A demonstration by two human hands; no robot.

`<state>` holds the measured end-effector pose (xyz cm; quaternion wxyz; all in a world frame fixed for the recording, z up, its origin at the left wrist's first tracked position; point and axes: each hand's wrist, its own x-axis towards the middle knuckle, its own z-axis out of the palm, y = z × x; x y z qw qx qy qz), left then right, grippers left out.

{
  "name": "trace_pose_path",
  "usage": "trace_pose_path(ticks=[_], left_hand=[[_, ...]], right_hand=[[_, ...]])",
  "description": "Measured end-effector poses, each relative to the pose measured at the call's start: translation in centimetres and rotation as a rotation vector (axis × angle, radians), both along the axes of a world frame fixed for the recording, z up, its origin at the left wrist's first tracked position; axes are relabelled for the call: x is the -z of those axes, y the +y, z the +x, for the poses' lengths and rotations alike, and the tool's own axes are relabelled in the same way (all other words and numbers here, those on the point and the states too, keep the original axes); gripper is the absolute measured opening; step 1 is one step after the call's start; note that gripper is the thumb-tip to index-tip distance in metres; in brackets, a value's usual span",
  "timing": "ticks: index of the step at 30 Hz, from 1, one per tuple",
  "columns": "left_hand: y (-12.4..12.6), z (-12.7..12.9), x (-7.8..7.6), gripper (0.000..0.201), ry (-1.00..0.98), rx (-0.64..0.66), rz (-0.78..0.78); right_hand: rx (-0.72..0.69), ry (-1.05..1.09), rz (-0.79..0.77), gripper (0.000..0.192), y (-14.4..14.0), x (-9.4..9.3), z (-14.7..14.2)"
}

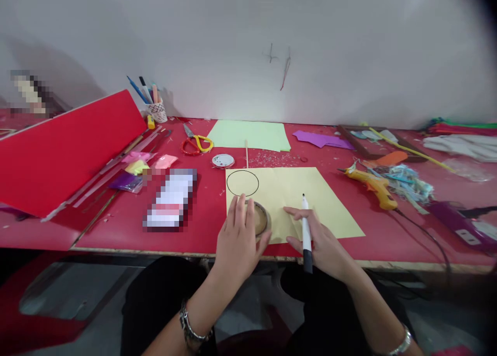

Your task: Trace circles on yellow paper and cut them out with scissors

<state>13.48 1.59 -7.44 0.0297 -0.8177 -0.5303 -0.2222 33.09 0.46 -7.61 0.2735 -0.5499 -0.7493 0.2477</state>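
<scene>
Centre frame, the yellow paper point(298, 182) bears one complete drawn circle point(243, 183), none visible around the rimmed disc point(260, 220) under the outstretched left hand point(237, 234); the right hand point(323, 242) grips a marker point(306, 231).

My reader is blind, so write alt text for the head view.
A person's left grip partly covers a round object on yellow paper, below a drawn circle; the right grip holds a white marker. Scissors and a glue gun lie on the red table.
</scene>
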Motion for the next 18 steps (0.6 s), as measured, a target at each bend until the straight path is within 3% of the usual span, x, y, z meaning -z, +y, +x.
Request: trace_pose_path(ticks=[5, 12, 18], left_hand=[[0.4, -0.5, 0.5, 0.057, 0.025, -0.051, -0.106], [1.3, -0.3, -2.2, 0.063, 0.091, -0.061, -0.321], [1.5, -0.3, -3.0, 0.061, 0.139, -0.078, -0.321]], right_hand=[[0.002, -0.008, -0.018, 0.026, -0.1, 0.0, 0.0], [-0.008, -0.010, -0.005, 0.024, -0.1, -0.1, -0.1], [-0.008, -0.009, 0.007, 0.024, -0.1, -0.2, 0.0]])
